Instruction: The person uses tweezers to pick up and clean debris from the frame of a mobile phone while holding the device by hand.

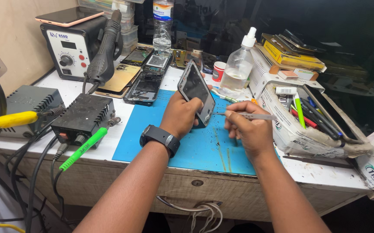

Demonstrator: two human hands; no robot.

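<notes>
I see the workbench evenly and brightly lit from above, with the blue mat [182, 142] clear and sharp in the middle. Shadows under my hands on the mat are soft and short. Behind the mat the spray bottle [238, 64] catches a pale sheen, and beyond it the background falls into near darkness. Left of the mat the cables bow slightly toward the frame edge. I find no motion blur.

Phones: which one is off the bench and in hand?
The dark-screened phone gripped upright in the left hand, above the blue mat. The other phones lie flat behind it; the right hand holds tweezers to its edge.
</notes>
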